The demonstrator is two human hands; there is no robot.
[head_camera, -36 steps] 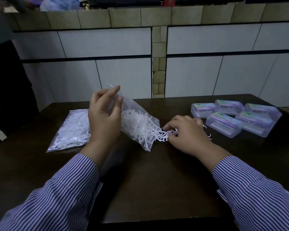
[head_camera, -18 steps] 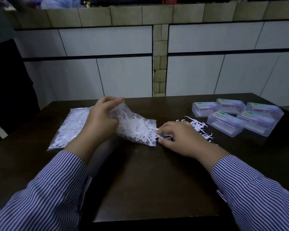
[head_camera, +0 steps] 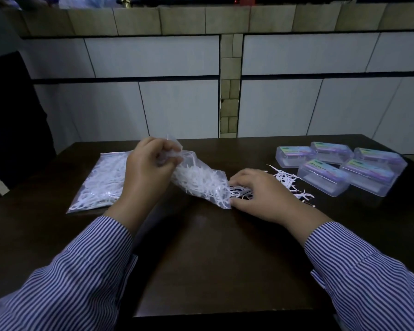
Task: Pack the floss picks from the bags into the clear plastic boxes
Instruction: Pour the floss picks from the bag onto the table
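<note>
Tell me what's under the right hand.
Under the right hand, white floss picks spill from the open bag onto the table. Its palm covers any picks directly beneath.

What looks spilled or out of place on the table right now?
Loose floss picks lie scattered on the dark table between the right hand and the clear boxes, none inside a box. The left hand holds the tilted bag, its mouth down at the table.

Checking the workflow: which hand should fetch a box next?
Probably the right hand: it lies by the loose picks, nearest the boxes. The left hand grips the bag.
</note>
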